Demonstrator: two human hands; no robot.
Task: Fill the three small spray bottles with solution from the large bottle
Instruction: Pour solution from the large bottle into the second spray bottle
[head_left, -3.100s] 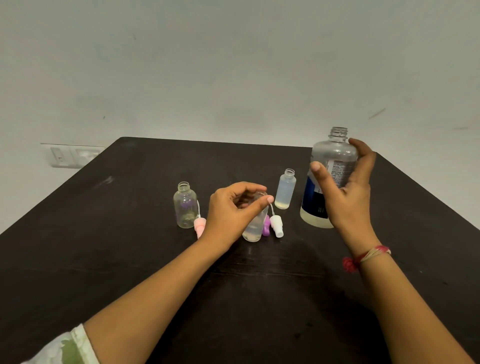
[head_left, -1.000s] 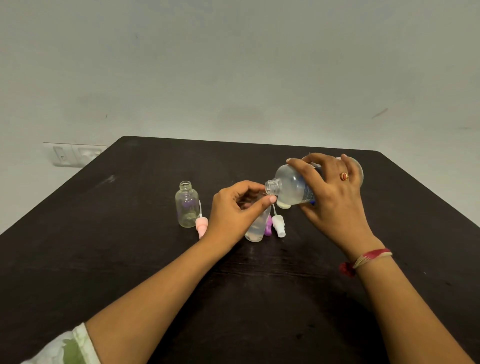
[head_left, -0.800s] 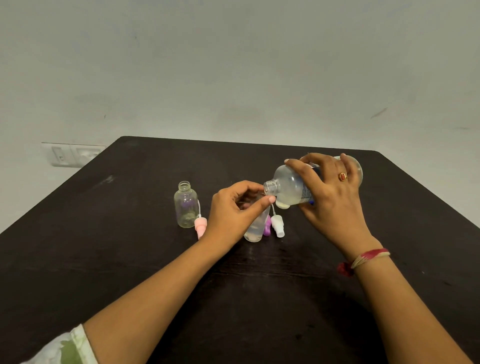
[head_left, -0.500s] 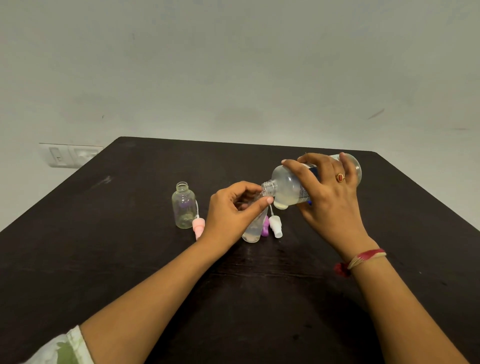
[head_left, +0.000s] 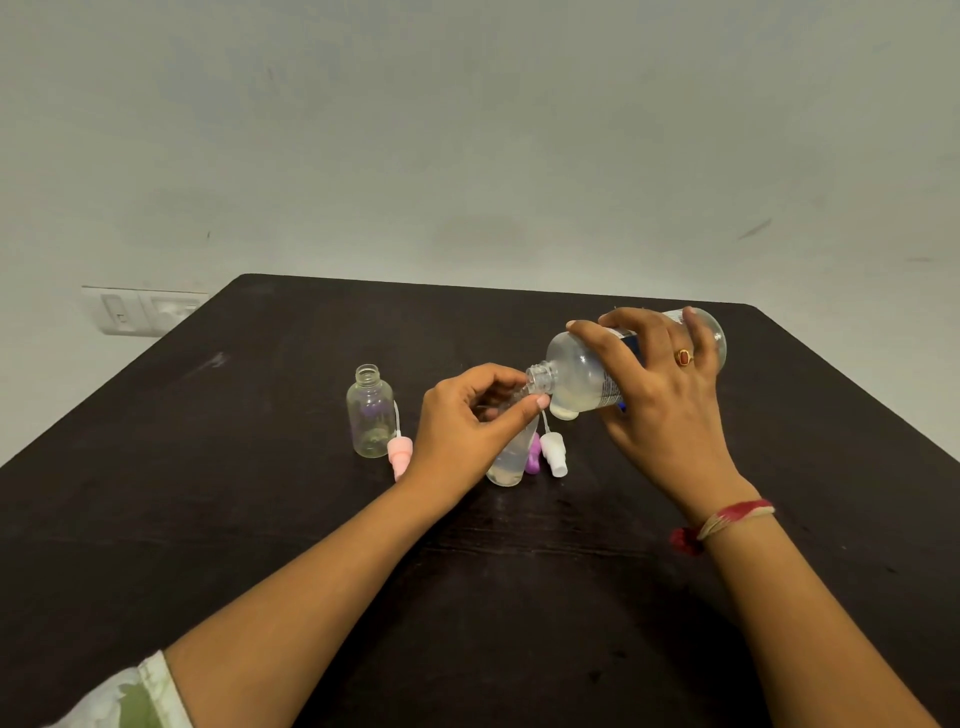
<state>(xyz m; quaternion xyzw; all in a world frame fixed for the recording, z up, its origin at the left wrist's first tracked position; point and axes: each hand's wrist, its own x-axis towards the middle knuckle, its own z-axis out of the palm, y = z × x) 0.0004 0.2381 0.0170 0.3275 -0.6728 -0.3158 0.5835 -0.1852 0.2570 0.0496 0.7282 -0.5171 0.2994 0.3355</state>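
One tilted large bottle (head_left: 577, 373) over small bottle (head_left: 511, 457)

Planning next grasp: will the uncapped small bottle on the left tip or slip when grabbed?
The small bottle looks nearly empty, so it is probably light and easy to tip. Its clear wall looks smooth, so possibly slippery. The pink spray cap lies right beside its base and may get knocked.

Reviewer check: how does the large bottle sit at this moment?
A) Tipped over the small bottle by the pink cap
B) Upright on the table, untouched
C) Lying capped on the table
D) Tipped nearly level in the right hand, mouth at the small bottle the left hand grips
D: the right hand holds the large bottle tipped nearly level, its open mouth at the top of the small bottle gripped by the left hand.
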